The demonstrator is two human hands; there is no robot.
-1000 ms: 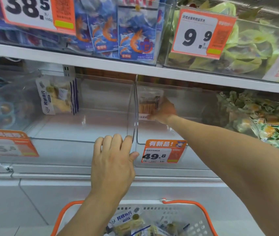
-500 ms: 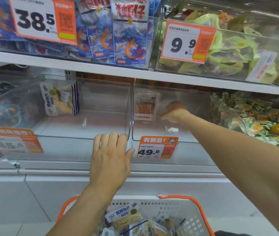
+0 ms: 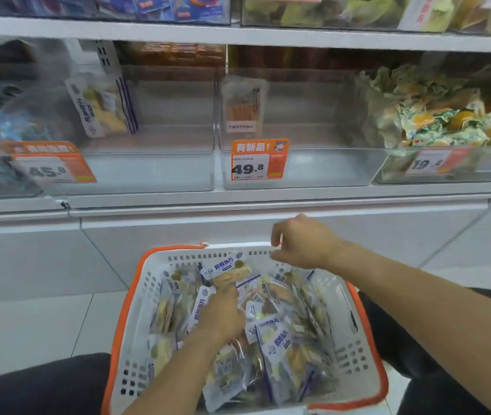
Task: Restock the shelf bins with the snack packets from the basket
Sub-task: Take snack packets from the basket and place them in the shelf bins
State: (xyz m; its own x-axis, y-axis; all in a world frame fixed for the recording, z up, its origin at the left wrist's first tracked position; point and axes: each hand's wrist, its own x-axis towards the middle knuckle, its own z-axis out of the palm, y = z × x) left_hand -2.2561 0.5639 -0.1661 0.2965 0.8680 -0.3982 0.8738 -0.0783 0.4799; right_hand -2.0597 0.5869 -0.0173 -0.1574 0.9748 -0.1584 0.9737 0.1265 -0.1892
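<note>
Below the shelf, a white basket point(image 3: 355, 348) with an orange rim sits between the person's knees, heaped with snack packets point(image 3: 274, 342). The left hand point(image 3: 223, 316) reaches into the heap and grips a blue-and-white packet point(image 3: 227, 269) by its lower end; the right hand point(image 3: 301, 242) hovers at the far rim, fingers loosely curled, seemingly holding nothing. Restocking appears barely begun: the left clear bin point(image 3: 148, 172) holds only a few upright packets at its back, the middle bin point(image 3: 313, 172) one, and most stock remains in the basket. Orange price tags point(image 3: 257, 160) front the bins; pale floor tiles point(image 3: 28, 324) lie below a white shelf base.
</note>
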